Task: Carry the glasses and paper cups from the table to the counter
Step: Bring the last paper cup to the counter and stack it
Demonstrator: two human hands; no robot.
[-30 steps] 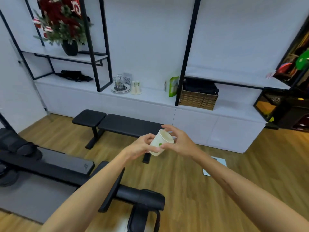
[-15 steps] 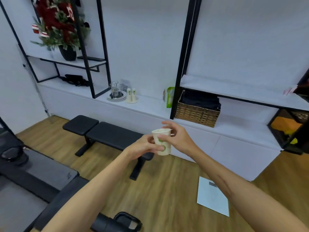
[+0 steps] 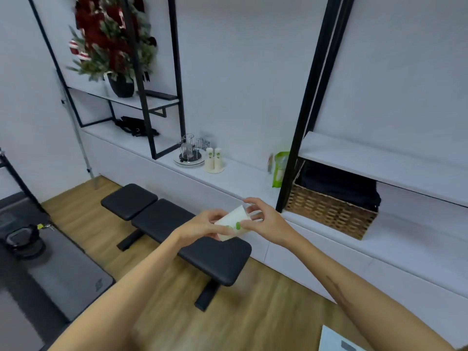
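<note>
- Holding a white paper cup (image 3: 234,225) between them, both hands meet at the middle of the view, above the near end of a black padded bench (image 3: 177,231).
- The left hand (image 3: 200,228) grips the cup's lower part, fingers curled round its side and thumb across the top.
- The right hand (image 3: 266,224) pinches the cup near its rim with thumb and lower fingers; its forefinger arches loose above the rim, not touching.
- The cup is tilted, mouth pointing up and to the right, with a small green mark on its side; motion blur softens its edges.
- Beyond the bench runs a long white counter (image 3: 240,178) along the far wall.
- On the counter, to the far left of the hands, a round tray (image 3: 188,160) carries clear glasses (image 3: 187,148) on a rack.
- Just right of the tray stand two stacks of paper cups (image 3: 213,159) with green marks, on a small round base.
- Further right on the counter a green packet (image 3: 279,168) leans beside a black upright post (image 3: 306,122).
- Right of the post sits a woven basket (image 3: 329,214) holding something dark.
- A potted plant (image 3: 114,46) with red and green foliage stands on an upper shelf at far left.
- A white sheet (image 3: 336,340) lies on the wooden floor at near right.
</note>
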